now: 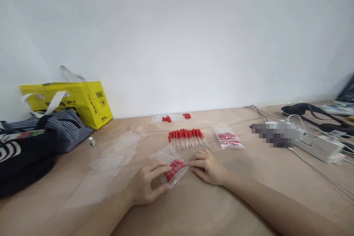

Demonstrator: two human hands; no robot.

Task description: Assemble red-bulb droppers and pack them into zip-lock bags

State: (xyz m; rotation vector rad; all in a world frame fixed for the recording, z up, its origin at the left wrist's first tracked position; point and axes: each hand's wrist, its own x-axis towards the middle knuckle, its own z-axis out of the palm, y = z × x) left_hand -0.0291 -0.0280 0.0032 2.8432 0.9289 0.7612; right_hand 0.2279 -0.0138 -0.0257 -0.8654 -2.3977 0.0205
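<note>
A clear zip bag point(177, 169) holds several red-tipped white sticks, their red ends toward its zip edge. My left hand point(148, 182) has that bag's left side between thumb and fingers. At the bag's right corner, the thumb and fingers of my right hand point(207, 167) close on the edge. Just beyond lies a row of loose red-tipped sticks point(186, 136), side by side. Flat zip bags point(116, 155) overlap to the left of my left hand. Another zip bag point(228, 138) with red pieces inside lies to the right of the row.
Small red pieces point(166, 119) rest on a clear bag near the wall. On the left stand a yellow bag point(94, 105), a striped bag point(73, 129), a black bag point(27, 162) and a tiny bottle point(92, 141). A power strip point(318, 147) with cables occupies the right side.
</note>
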